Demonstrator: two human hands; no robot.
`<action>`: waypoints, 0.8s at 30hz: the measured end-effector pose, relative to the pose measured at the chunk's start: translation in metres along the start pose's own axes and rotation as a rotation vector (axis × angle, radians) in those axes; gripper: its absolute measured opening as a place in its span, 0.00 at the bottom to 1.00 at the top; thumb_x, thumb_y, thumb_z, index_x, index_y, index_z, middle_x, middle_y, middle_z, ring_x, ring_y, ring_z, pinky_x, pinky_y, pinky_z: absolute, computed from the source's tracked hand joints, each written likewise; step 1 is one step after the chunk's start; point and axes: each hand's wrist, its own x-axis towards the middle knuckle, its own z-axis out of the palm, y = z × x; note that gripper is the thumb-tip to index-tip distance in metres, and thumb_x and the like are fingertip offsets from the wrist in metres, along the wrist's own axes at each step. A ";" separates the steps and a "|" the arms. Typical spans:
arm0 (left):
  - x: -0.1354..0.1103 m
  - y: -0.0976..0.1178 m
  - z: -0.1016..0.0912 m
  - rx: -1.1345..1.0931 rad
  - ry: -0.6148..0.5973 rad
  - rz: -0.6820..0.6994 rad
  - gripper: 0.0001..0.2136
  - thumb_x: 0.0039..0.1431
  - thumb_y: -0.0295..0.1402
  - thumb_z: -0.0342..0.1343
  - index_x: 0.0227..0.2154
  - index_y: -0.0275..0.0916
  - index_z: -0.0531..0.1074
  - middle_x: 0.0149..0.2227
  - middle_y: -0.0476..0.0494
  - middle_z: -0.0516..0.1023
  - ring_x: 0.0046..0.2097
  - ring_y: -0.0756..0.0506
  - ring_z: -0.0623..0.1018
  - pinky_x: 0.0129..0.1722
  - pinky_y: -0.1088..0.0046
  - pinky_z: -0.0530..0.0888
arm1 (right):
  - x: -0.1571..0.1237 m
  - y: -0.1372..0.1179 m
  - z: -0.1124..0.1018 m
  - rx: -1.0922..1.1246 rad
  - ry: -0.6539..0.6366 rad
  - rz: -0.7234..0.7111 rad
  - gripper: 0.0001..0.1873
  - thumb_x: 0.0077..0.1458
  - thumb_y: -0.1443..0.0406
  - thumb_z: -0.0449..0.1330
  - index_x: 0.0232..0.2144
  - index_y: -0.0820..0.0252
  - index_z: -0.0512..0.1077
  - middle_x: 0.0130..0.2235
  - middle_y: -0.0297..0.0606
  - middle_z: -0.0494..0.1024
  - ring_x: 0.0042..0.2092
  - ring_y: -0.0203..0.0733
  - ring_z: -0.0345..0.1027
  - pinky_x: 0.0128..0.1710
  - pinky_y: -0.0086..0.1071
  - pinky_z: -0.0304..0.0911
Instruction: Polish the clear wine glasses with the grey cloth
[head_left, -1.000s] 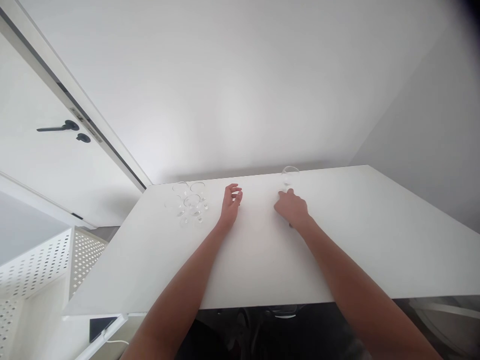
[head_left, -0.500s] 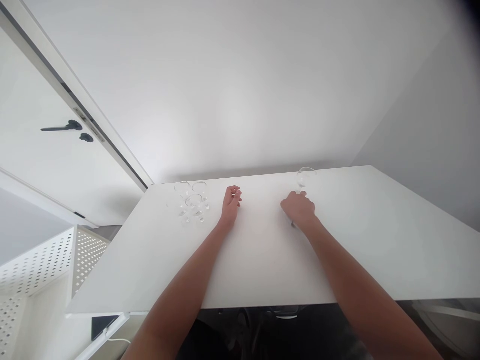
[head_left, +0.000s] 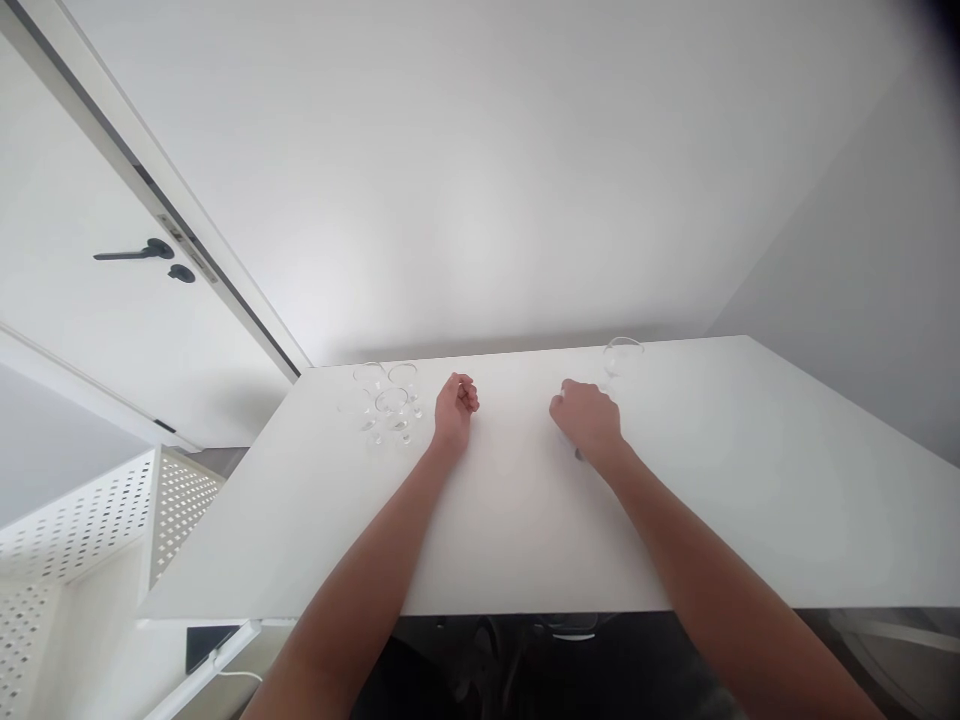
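Note:
My left hand (head_left: 454, 408) rests on the white table (head_left: 525, 530) with its fingers curled into a loose fist and nothing in them. Just to its left stands a cluster of several small clear stemmed glasses (head_left: 384, 400). My right hand (head_left: 587, 421) lies knuckles-up on the table with its fingers curled under, and I see nothing in it. A single clear stemmed glass (head_left: 622, 357) stands upright near the table's back edge, a little to the right of that hand and apart from it.
The table stands against a plain white wall. At the left is a white door with a black lever handle (head_left: 133, 253). A white perforated panel (head_left: 112, 505) sits low at the left. Dark floor shows beyond the table's near edge.
My right hand moved the single glass to the right, let go of it and drew back to the left. My left hand's fingers went from loosely open to curled into a fist.

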 end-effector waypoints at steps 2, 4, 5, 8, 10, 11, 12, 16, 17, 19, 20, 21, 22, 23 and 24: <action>0.001 0.002 -0.002 -0.101 0.035 -0.021 0.16 0.63 0.50 0.57 0.34 0.40 0.73 0.27 0.49 0.65 0.27 0.51 0.64 0.29 0.74 0.64 | -0.001 -0.006 0.005 0.009 -0.054 -0.049 0.11 0.62 0.66 0.49 0.39 0.59 0.72 0.37 0.45 0.76 0.38 0.47 0.74 0.35 0.34 0.62; 0.001 0.004 -0.004 -0.170 0.073 -0.025 0.16 0.62 0.50 0.59 0.34 0.40 0.72 0.26 0.50 0.64 0.26 0.52 0.64 0.27 0.75 0.62 | 0.000 -0.010 0.010 0.020 -0.092 -0.084 0.11 0.62 0.66 0.50 0.39 0.59 0.72 0.37 0.44 0.76 0.37 0.46 0.74 0.34 0.32 0.61; 0.001 0.004 -0.005 -0.204 0.093 -0.027 0.17 0.61 0.50 0.60 0.34 0.40 0.72 0.26 0.51 0.64 0.26 0.52 0.64 0.26 0.75 0.62 | 0.001 -0.010 0.012 0.026 -0.101 -0.095 0.11 0.62 0.66 0.50 0.39 0.59 0.72 0.37 0.44 0.76 0.36 0.45 0.74 0.34 0.32 0.60; 0.000 0.005 -0.006 -0.314 0.154 -0.037 0.18 0.60 0.52 0.61 0.35 0.41 0.69 0.26 0.52 0.64 0.25 0.53 0.65 0.25 0.76 0.62 | 0.003 -0.010 0.016 0.035 -0.102 -0.103 0.11 0.62 0.66 0.50 0.40 0.58 0.73 0.36 0.43 0.77 0.36 0.45 0.74 0.33 0.32 0.60; -0.001 0.007 -0.007 -0.362 0.198 -0.042 0.20 0.60 0.54 0.60 0.37 0.41 0.68 0.27 0.52 0.66 0.25 0.53 0.65 0.25 0.76 0.63 | 0.005 -0.008 0.017 0.040 -0.105 -0.098 0.12 0.62 0.66 0.50 0.41 0.57 0.73 0.38 0.43 0.77 0.36 0.45 0.74 0.33 0.32 0.60; -0.001 0.008 -0.007 -0.373 0.217 -0.048 0.21 0.59 0.55 0.59 0.38 0.42 0.67 0.28 0.51 0.66 0.25 0.53 0.65 0.25 0.76 0.64 | 0.005 -0.008 0.017 0.045 -0.110 -0.099 0.13 0.62 0.65 0.50 0.42 0.57 0.73 0.38 0.44 0.77 0.37 0.46 0.74 0.33 0.32 0.60; -0.002 0.009 -0.008 -0.377 0.230 -0.053 0.21 0.59 0.56 0.59 0.38 0.42 0.67 0.28 0.51 0.67 0.25 0.53 0.65 0.25 0.76 0.64 | 0.006 -0.007 0.017 0.049 -0.110 -0.100 0.13 0.62 0.65 0.50 0.42 0.57 0.73 0.39 0.44 0.77 0.38 0.46 0.74 0.33 0.32 0.60; -0.004 0.012 -0.011 -0.365 0.228 -0.041 0.22 0.60 0.58 0.56 0.40 0.43 0.67 0.30 0.49 0.68 0.27 0.52 0.66 0.25 0.75 0.65 | 0.006 -0.006 0.017 0.065 -0.110 -0.100 0.13 0.63 0.65 0.49 0.43 0.57 0.73 0.39 0.44 0.78 0.39 0.48 0.74 0.34 0.33 0.61; -0.005 0.013 -0.012 -0.366 0.220 -0.032 0.23 0.60 0.59 0.56 0.41 0.43 0.67 0.30 0.49 0.68 0.27 0.52 0.67 0.25 0.75 0.65 | 0.006 -0.005 0.017 0.070 -0.115 -0.097 0.14 0.63 0.65 0.49 0.44 0.56 0.73 0.39 0.44 0.78 0.39 0.48 0.74 0.34 0.33 0.61; -0.006 0.014 -0.013 -0.367 0.209 -0.017 0.24 0.60 0.60 0.54 0.42 0.44 0.67 0.31 0.49 0.68 0.28 0.52 0.67 0.25 0.75 0.65 | 0.006 -0.005 0.018 0.075 -0.124 -0.095 0.14 0.63 0.65 0.50 0.44 0.56 0.73 0.39 0.44 0.78 0.39 0.48 0.74 0.34 0.33 0.61; -0.006 0.014 -0.013 -0.367 0.204 -0.014 0.25 0.60 0.61 0.53 0.42 0.44 0.67 0.32 0.48 0.68 0.28 0.52 0.67 0.24 0.75 0.65 | 0.006 -0.005 0.018 0.075 -0.123 -0.097 0.14 0.63 0.65 0.50 0.45 0.56 0.73 0.40 0.44 0.78 0.39 0.48 0.74 0.34 0.33 0.61; -0.006 0.014 -0.014 -0.371 0.203 -0.011 0.25 0.59 0.62 0.52 0.43 0.44 0.67 0.32 0.48 0.68 0.28 0.51 0.67 0.24 0.75 0.65 | 0.006 -0.005 0.018 0.074 -0.121 -0.101 0.13 0.63 0.64 0.50 0.44 0.56 0.73 0.40 0.44 0.78 0.39 0.48 0.74 0.34 0.33 0.61; -0.006 0.014 -0.014 -0.383 0.205 -0.008 0.26 0.59 0.63 0.51 0.43 0.44 0.66 0.33 0.48 0.68 0.28 0.52 0.67 0.24 0.75 0.65 | 0.006 -0.005 0.017 0.075 -0.118 -0.106 0.13 0.62 0.64 0.50 0.44 0.56 0.73 0.40 0.44 0.78 0.39 0.48 0.74 0.34 0.32 0.60; -0.005 0.014 -0.014 -0.404 0.206 -0.005 0.26 0.59 0.63 0.51 0.43 0.44 0.66 0.33 0.48 0.68 0.28 0.52 0.67 0.24 0.76 0.65 | 0.006 -0.005 0.017 0.077 -0.117 -0.108 0.13 0.62 0.64 0.50 0.44 0.56 0.73 0.40 0.44 0.78 0.39 0.48 0.74 0.34 0.32 0.60; -0.005 0.014 -0.015 -0.431 0.206 -0.001 0.26 0.59 0.63 0.51 0.44 0.45 0.65 0.33 0.48 0.67 0.28 0.52 0.66 0.24 0.76 0.65 | 0.006 -0.005 0.017 0.080 -0.119 -0.108 0.13 0.62 0.64 0.50 0.45 0.56 0.72 0.40 0.44 0.78 0.39 0.48 0.74 0.34 0.32 0.60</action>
